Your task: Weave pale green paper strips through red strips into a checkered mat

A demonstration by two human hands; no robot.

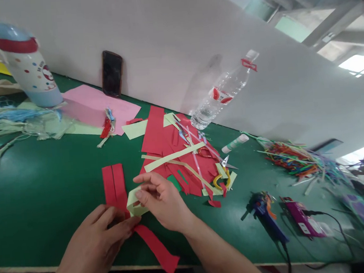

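Well apart: lettered flask [27,66], pale-green strip [132,200]

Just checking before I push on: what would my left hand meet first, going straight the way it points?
Past the pale green strip it touches, your left hand would likely meet your right hand first, though depth is unclear.

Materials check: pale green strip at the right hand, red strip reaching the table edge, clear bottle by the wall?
Pale green strip: likely paper or thin card, matte; it bends into a loop.
Red strip: probably similar, matte; flat, even colour, though thin foam isn't ruled out.
Clear bottle: looks like plastic, glossy; see-through wall with bright highlights, exact type unclear.
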